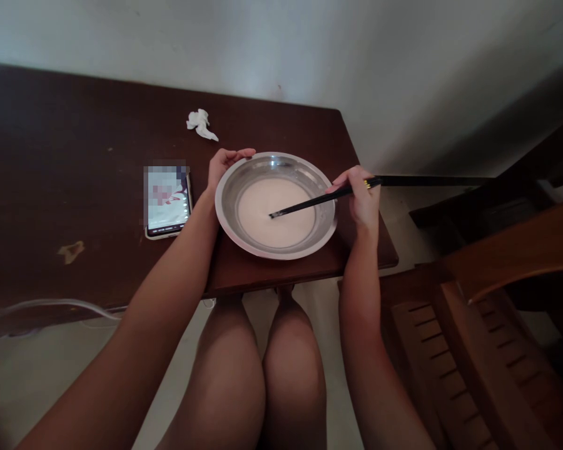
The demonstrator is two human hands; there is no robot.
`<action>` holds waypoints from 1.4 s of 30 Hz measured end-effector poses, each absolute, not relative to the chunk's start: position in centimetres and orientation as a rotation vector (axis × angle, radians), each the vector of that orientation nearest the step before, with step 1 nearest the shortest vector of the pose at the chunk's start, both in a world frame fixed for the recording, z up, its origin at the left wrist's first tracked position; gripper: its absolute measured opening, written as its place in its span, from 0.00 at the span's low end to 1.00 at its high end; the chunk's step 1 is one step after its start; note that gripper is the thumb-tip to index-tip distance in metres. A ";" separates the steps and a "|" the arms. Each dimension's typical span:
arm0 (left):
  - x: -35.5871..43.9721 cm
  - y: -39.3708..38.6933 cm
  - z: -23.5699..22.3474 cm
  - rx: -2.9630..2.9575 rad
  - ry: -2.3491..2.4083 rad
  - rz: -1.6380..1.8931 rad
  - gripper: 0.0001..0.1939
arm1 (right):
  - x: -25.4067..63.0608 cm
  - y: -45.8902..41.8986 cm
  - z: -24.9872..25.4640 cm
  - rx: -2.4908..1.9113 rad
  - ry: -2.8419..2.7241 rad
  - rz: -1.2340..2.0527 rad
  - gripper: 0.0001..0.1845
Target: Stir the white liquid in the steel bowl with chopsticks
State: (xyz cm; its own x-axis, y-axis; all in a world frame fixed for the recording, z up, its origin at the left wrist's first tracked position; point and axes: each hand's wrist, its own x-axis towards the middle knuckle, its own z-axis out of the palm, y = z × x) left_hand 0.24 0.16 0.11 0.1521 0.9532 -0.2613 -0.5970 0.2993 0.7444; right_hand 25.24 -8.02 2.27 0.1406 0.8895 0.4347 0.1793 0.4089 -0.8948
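Note:
A steel bowl (321, 206) stands near the right end of a dark wooden table (75, 187), holding a pale, milky liquid (274, 212). My left hand (223, 164) grips the bowl's far left rim, fingers curled over the edge. My right hand (362, 199) is closed on a pair of black chopsticks (319, 200), whose tips dip into the liquid at the bowl's middle.
A phone (166, 200) with its screen lit lies just left of the bowl. A crumpled white tissue (200, 123) sits further back. A white cable (51, 306) runs along the table's front edge at left. A wooden chair (488, 325) stands to the right. My knees are below the table.

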 end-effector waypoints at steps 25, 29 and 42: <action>0.2 0.2 -0.3 0.584 0.819 1.209 0.15 | 25.4 -7.7 2.1 -1.079 -1.396 0.609 0.21; 0.1 0.3 -0.3 0.572 0.815 1.202 0.14 | 25.4 -7.6 2.1 -1.074 -1.369 0.575 0.21; 0.3 0.0 0.1 0.534 0.775 1.193 0.14 | 25.7 -7.6 2.2 -1.080 -1.288 0.528 0.20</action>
State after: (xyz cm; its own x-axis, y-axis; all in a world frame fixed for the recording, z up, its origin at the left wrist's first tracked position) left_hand 0.26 -0.04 0.10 0.1687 0.9541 -0.2474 -0.6138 0.2981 0.7310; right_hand 25.67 -7.56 2.16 0.2570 0.8275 0.4992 0.2387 0.4462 -0.8625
